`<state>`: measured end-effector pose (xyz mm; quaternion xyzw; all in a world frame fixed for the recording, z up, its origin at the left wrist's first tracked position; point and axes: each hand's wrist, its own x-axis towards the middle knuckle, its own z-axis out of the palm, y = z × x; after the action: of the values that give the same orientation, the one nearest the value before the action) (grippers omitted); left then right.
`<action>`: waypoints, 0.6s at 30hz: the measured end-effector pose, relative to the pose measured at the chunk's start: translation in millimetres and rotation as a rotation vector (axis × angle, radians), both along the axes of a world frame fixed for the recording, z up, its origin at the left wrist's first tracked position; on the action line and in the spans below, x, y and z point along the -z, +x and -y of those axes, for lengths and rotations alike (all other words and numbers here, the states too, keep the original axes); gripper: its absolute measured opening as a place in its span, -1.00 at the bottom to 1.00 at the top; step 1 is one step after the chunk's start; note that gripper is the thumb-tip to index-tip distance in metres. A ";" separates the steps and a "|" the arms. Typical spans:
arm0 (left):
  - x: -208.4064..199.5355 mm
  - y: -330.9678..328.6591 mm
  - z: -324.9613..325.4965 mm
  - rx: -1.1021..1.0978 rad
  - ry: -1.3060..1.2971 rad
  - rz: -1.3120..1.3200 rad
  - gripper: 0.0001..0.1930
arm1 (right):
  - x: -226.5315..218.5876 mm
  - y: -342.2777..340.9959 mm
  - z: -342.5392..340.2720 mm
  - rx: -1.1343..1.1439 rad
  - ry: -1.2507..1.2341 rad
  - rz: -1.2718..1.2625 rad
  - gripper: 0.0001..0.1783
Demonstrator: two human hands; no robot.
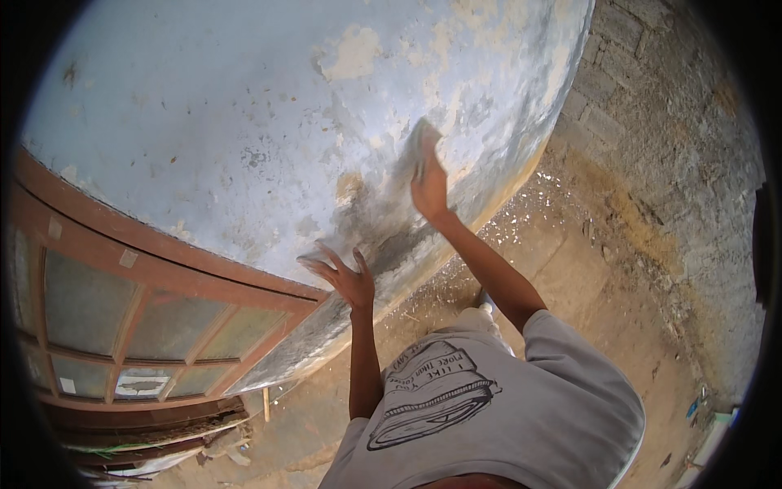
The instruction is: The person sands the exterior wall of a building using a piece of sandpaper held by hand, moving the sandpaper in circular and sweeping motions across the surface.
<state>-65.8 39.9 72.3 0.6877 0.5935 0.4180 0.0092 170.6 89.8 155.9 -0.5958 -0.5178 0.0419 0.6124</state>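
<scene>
A pale blue wall [244, 130] with peeling, blotchy paint fills the upper left. My right hand [430, 187] is up against it, fingers pressed together over a small flat grey-green piece [425, 130]. Blur hides what kind of piece it is; it lies against the wall surface. Lower and to the left, my left hand [353, 285] rests with spread fingers on the wall, near the corner of the brown wooden window frame [305, 300]. It holds nothing. Dark, worn patches [358, 212] and a bare tan spot [349, 189] mark the wall between the hands.
Glass panes [85, 301] sit in the window at left. White paint flakes [521, 204] lie scattered on the dirt floor [562, 301] along the wall's foot. A rough block wall [700, 155] rises at right. Wooden boards [155, 440] are piled below the window.
</scene>
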 end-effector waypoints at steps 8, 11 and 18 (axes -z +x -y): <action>7.0 8.7 12.1 0.076 -0.060 0.073 -0.11 | 93.3 83.8 -21.1 0.111 -0.213 -0.120 -0.08; 17.4 15.0 13.6 0.067 -0.083 0.040 -0.12 | 92.1 29.2 -22.1 -0.056 -0.030 -0.328 -0.10; 33.9 54.5 14.4 0.043 -0.070 0.077 -0.11 | 109.3 -9.2 -12.3 0.097 -0.009 -0.254 -0.21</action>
<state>-11.3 25.5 38.4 0.6829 0.5922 0.4229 0.0652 161.4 102.1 46.6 -0.6127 -0.4065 0.0898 0.6718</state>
